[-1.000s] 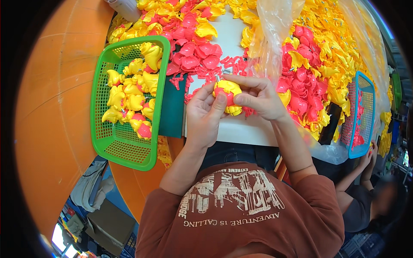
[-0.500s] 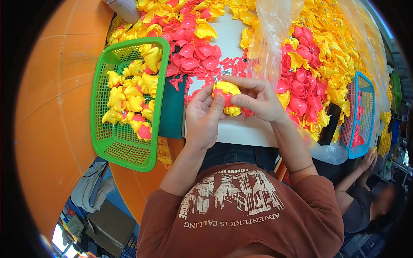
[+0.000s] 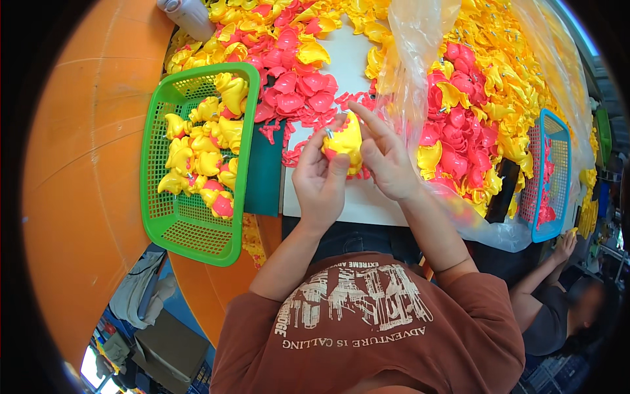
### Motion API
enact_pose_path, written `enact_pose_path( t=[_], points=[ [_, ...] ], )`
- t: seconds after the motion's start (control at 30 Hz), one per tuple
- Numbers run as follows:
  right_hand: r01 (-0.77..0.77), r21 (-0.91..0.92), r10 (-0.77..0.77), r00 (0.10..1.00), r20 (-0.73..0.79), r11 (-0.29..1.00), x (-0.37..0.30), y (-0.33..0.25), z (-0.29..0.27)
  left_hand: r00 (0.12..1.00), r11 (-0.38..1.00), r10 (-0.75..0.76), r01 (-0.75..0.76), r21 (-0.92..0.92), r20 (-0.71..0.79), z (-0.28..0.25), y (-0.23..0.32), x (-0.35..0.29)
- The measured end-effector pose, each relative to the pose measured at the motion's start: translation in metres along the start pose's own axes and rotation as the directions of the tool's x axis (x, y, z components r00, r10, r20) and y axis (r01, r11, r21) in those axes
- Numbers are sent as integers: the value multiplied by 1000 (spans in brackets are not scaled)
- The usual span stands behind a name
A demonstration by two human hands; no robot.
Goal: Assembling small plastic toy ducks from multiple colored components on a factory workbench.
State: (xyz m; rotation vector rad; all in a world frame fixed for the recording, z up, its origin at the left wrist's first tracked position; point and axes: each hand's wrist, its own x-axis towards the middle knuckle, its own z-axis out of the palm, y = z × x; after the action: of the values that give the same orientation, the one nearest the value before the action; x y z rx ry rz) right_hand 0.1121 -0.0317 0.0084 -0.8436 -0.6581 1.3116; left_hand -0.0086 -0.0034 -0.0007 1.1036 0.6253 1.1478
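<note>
My left hand (image 3: 320, 180) grips a rounded yellow and pink plastic toy part (image 3: 346, 140) between thumb and fingers, above the white tabletop. A small metal pin sticks out at its upper left, and a pointed yellow tip faces up. Close by on the right is my right hand (image 3: 390, 161), its fingers stretched and thumb apart; whether a fingertip touches the part is hard to see. Left of my hands, a green basket (image 3: 149, 151) holds several similar joined yellow and pink parts. Loose pink shells (image 3: 287, 82) lie beyond my hands.
Loose yellow pieces (image 3: 505, 72) pile up at the far right, with clear plastic sheeting (image 3: 412, 59) over the table. A blue basket (image 3: 568, 171) stands at the right, near another person's arm (image 3: 541, 266). A pale bottle (image 3: 187, 16) is at the far left.
The toy part has been turned, so more yellow and its pointed tip show. My right hand's fingers have loosened and straightened away from it. The left hand still holds it.
</note>
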Motion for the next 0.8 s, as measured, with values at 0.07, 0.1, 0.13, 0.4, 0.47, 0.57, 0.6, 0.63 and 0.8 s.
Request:
enact_pose_path(
  t=[0.07,0.1,0.13,0.4,0.47,0.57,0.6,0.63,0.8],
  points=[
    [2,-31,0,999,39,1000,-2,-3,2,999,999,8,-6,-39,39,-2,1,1],
    [1,-59,4,997,81,998,-2,-5,3,997,997,17,-11,-77,73,-3,2,1],
    [2,-59,3,997,79,998,-2,-8,1,997,997,15,-10,-77,75,-4,6,2],
    [-41,-114,53,993,105,993,1,-20,-6,974,977,-145,168,-128,172,-11,18,4],
    [-91,-64,97,991,93,994,0,-21,-10,983,993,-94,105,-62,158,-5,13,-1],
    [-144,-31,146,987,74,989,-2,-21,-15,989,997,-61,53,60,132,-7,6,2],
    [-150,-46,153,986,66,988,-2,-21,-16,979,998,-53,47,35,197,-11,-1,5],
    [-140,-53,143,988,64,989,-4,-22,-19,964,999,-43,42,8,262,-13,-6,7],
    [73,-882,-611,747,-261,466,-46,-55,-60,969,961,-79,136,-239,233,-20,-22,7]
  ],
)
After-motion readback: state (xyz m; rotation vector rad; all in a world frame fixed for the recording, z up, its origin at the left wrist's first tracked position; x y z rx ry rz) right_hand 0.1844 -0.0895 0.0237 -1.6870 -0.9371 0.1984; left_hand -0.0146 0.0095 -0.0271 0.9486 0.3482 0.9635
